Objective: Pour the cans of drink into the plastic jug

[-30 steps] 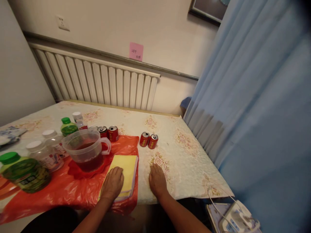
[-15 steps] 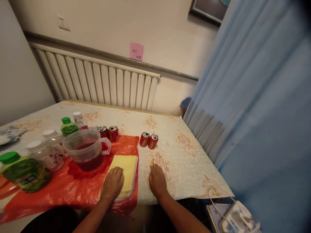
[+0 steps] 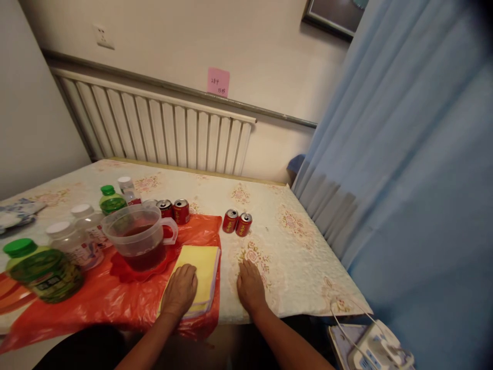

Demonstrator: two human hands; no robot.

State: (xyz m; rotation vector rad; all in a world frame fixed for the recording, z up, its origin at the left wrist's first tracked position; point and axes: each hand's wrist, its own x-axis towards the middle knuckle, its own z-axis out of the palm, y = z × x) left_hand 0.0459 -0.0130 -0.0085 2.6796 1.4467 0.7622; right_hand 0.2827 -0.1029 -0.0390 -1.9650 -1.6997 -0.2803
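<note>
My left hand [image 3: 179, 290] lies flat, palm down, on a folded yellow cloth [image 3: 200, 267] that rests on a red plastic sheet [image 3: 96, 303]. My right hand [image 3: 250, 285] lies flat on the floral tablecloth [image 3: 300, 257] just right of the cloth, fingers stretched out, holding nothing. A clear plastic jug [image 3: 138, 239] with dark red drink stands left of the cloth. Two red cans [image 3: 236, 222] stand beyond my right hand; two more red cans [image 3: 174, 209] stand behind the jug.
Green-capped bottles [image 3: 42, 272] [image 3: 110, 199] and white-capped jars [image 3: 75, 244] stand at the left. A white radiator [image 3: 162, 133] runs behind the table, a blue curtain [image 3: 404, 180] hangs at the right, and a white device with a cord [image 3: 373, 349] sits below the table's right corner.
Both hands stay where they were. The view has shifted slightly, so things sit a little further right in the picture.
</note>
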